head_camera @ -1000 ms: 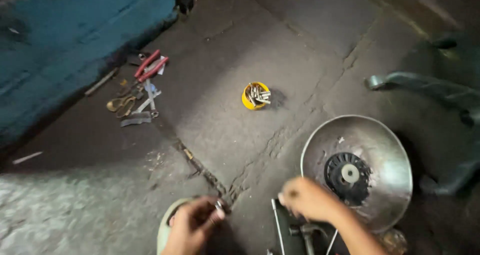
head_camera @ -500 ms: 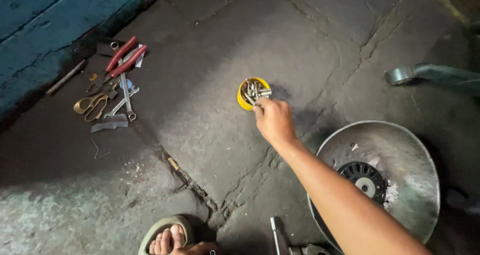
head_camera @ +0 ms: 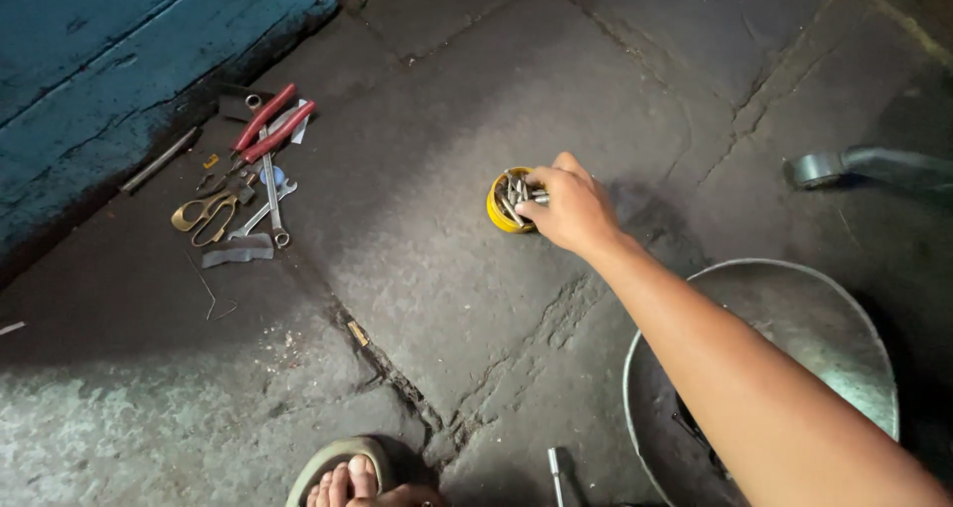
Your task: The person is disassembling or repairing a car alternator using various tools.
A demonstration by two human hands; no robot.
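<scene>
Nearest the camera, a sandalled foot (head_camera: 342, 477) sits at the bottom edge, with a bit of what may be the left hand (head_camera: 397, 495) just beside it, cropped too much to tell whether it is spread or gripping. Right of that, under the forearm, a round metal dish (head_camera: 794, 308) with a dark hub lies on the cracked concrete floor (head_camera: 417, 269), and a short metal tube end (head_camera: 562, 472) shows near its left rim. Further out, the right hand (head_camera: 571, 207) is stretched forward, fingertips pinched into the small yellow tub (head_camera: 502, 207) of screws and bolts, touching the hardware; whether a piece is actually gripped is not clear. So picking a fastener looks in progress, nothing lifted out yet. Well left of the hand and farther off: red-handled pliers (head_camera: 266, 125), a spanner (head_camera: 272, 201), brass-coloured scissors (head_camera: 204, 214), against a blue wall (head_camera: 119, 60). Far right, a grey plastic chair leg (head_camera: 854, 164).
</scene>
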